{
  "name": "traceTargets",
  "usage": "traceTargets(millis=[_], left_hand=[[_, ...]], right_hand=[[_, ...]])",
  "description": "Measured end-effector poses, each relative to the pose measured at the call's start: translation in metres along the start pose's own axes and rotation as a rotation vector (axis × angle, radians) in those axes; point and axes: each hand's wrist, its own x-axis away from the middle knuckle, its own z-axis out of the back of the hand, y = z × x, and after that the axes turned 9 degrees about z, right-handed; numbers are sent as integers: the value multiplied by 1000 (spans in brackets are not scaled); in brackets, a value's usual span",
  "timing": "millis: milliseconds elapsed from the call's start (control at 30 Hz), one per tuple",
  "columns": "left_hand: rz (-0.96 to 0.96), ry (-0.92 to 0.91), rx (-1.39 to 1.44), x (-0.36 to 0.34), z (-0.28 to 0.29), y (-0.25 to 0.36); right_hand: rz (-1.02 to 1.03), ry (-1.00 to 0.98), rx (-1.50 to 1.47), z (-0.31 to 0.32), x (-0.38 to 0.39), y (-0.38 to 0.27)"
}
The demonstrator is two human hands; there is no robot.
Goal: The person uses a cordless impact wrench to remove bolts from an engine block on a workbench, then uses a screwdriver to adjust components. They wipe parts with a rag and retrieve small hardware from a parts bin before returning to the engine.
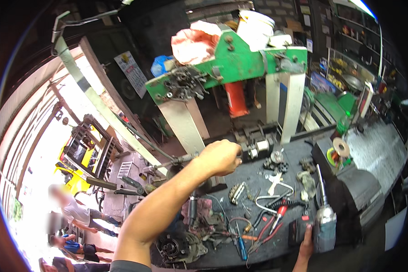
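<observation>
My left hand (224, 157) is closed in a fist over the bench, beside a bench vise (257, 147); whatever sits inside the fist is hidden. At the lower right, my right hand (305, 247) grips a cordless impact wrench (325, 226) with a blue-grey body. A long metal shaft (321, 183) points up and away from the tool, and its black battery end (298, 230) lies left of my fingers. Red-handled pliers (272, 226), a blue screwdriver (242, 249) and a bent white metal rod (264, 198) lie between my hands.
A greasy round motor part (174, 247) and wires crowd the near left of the bench. Behind stands a green press frame (240, 56) with a red cylinder (235, 99). A tape roll (341, 148) and a green bottle (343, 123) are at right. People (75, 211) stand far left.
</observation>
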Motion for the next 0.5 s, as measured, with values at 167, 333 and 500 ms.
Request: traceTargets(millis=[167, 333, 500], left_hand=[[55, 267, 221, -43, 6, -19], [174, 401, 357, -64, 19, -49], [277, 449, 474, -70, 20, -78]], right_hand=[[184, 24, 91, -3, -8, 18], [197, -15, 156, -2, -18, 18], [199, -22, 182, 3, -24, 18]])
